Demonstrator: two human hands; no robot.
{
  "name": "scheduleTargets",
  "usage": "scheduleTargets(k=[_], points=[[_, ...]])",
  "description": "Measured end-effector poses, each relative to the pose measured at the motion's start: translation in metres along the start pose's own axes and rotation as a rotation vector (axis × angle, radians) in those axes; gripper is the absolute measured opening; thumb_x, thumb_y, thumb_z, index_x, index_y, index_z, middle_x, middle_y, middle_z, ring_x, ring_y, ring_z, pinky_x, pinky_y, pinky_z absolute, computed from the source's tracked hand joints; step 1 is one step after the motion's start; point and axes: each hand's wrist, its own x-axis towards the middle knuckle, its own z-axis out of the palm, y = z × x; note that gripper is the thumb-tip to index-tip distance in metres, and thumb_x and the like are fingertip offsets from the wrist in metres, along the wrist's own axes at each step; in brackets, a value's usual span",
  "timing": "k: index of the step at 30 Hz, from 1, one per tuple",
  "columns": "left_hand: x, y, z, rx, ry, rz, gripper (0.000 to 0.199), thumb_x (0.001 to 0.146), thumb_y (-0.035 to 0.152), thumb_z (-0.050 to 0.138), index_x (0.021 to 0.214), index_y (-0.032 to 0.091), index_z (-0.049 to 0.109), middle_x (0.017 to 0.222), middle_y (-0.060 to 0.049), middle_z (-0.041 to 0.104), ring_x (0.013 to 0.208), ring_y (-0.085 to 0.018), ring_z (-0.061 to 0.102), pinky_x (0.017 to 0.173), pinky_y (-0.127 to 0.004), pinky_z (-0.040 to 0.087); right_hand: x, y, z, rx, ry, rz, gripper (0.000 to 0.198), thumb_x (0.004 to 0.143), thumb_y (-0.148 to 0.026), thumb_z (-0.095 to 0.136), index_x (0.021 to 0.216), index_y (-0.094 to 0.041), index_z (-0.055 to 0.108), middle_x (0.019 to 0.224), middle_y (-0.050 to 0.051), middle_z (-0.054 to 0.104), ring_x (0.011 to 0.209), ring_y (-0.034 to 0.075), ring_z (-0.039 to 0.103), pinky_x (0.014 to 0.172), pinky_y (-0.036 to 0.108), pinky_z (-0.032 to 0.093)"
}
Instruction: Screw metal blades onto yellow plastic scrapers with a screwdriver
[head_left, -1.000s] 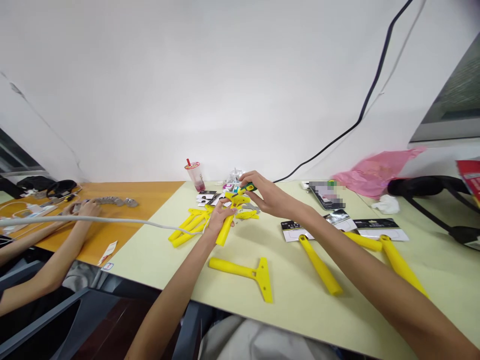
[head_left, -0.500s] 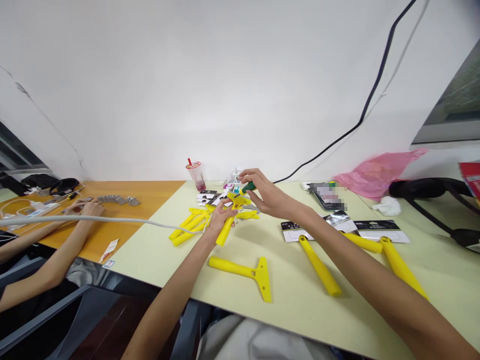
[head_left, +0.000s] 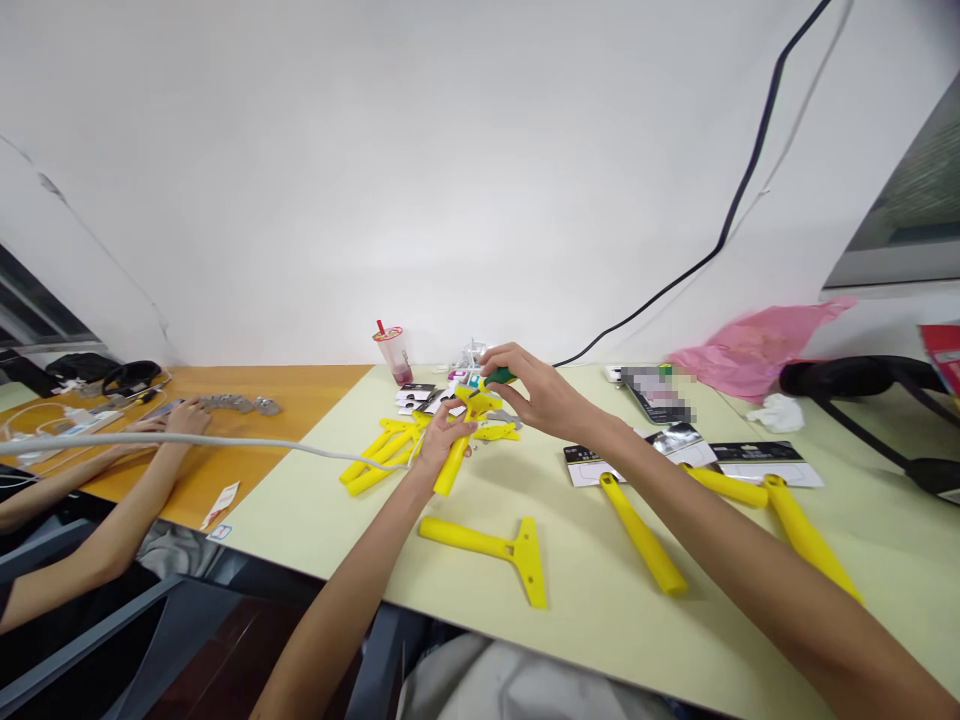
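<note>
My left hand (head_left: 442,438) is wrapped round the handle of a yellow scraper (head_left: 452,466), its wide head pointing up and away from me. In my right hand (head_left: 538,392) is a green-handled screwdriver (head_left: 499,377), gripped between thumb and fingers. The screwdriver's tip meets the scraper's head, though the exact contact is too small to make out. Nearer to me on the table lies a loose yellow T-shaped scraper body (head_left: 480,541). Several more yellow handles (head_left: 381,462) are piled left of my left hand, and a yellow head piece (head_left: 496,433) lies behind the held scraper.
Yellow handles (head_left: 643,535) with printed cards (head_left: 765,463) lie at the right. A drink cup (head_left: 394,356) stands against the wall. A white cable (head_left: 225,437) crosses to my left wrist. Further right are a pink bag (head_left: 750,350) and a black headset (head_left: 855,400). A co-worker's hands (head_left: 176,418) are at left.
Both my hands keep their hold on the scraper and the screwdriver, with the fingers of my right hand slightly shifted on the green handle. The whole view has moved a little.
</note>
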Motion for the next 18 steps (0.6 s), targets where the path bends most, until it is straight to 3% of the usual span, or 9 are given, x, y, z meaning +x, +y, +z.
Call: scheduleTargets(k=[2, 4, 10, 15, 18], points=[[-0.0002, -0.0004, -0.0006, 0.021, -0.003, 0.0, 0.079, 0.052, 0.033, 0.099, 0.113, 0.023, 0.051, 0.096, 0.0, 0.073, 0.056, -0.009, 0.058, 0.043, -0.02, 0.048, -0.0002, 0.001, 0.0025, -0.053, 0.032, 0.017, 0.01, 0.11, -0.024, 0.052, 0.119, -0.027, 0.053, 0.114, 0.01, 0.064, 0.1, 0.024, 0.067, 0.087, 0.042, 0.059], [-0.0006, -0.0021, -0.0008, 0.029, -0.027, 0.01, 0.077, 0.053, 0.033, 0.099, 0.113, 0.023, 0.051, 0.097, -0.001, 0.074, 0.056, -0.009, 0.059, 0.044, -0.02, 0.049, -0.0002, 0.0008, 0.0032, -0.112, 0.06, 0.033, 0.008, 0.11, -0.028, 0.053, 0.117, -0.026, 0.053, 0.108, 0.01, 0.062, 0.094, 0.024, 0.065, 0.083, 0.042, 0.058], [-0.0017, -0.0031, -0.0004, 0.034, -0.041, 0.008, 0.076, 0.054, 0.033, 0.099, 0.112, 0.023, 0.051, 0.096, 0.001, 0.072, 0.051, -0.005, 0.054, 0.043, -0.019, 0.048, 0.0003, -0.0026, 0.0006, 0.01, 0.003, 0.001, 0.023, 0.109, -0.02, 0.047, 0.131, -0.025, 0.049, 0.14, 0.018, 0.055, 0.136, 0.029, 0.056, 0.109, 0.051, 0.053], [-0.0039, 0.0009, 0.0003, 0.019, -0.046, 0.009, 0.077, 0.054, 0.033, 0.099, 0.114, 0.023, 0.051, 0.097, 0.0, 0.072, 0.054, -0.006, 0.056, 0.044, -0.02, 0.049, -0.0008, -0.0016, 0.0044, -0.06, 0.056, 0.02, 0.007, 0.109, -0.028, 0.053, 0.116, -0.027, 0.054, 0.113, 0.01, 0.066, 0.097, 0.024, 0.069, 0.083, 0.042, 0.06], [-0.0042, -0.0008, 0.0004, 0.022, -0.054, 0.009, 0.075, 0.056, 0.032, 0.099, 0.113, 0.023, 0.053, 0.093, 0.002, 0.07, 0.054, -0.006, 0.056, 0.044, -0.019, 0.049, -0.0005, -0.0023, 0.0032, -0.049, 0.039, 0.022, 0.014, 0.108, -0.026, 0.054, 0.121, -0.026, 0.051, 0.118, 0.013, 0.063, 0.106, 0.026, 0.067, 0.089, 0.046, 0.06]])
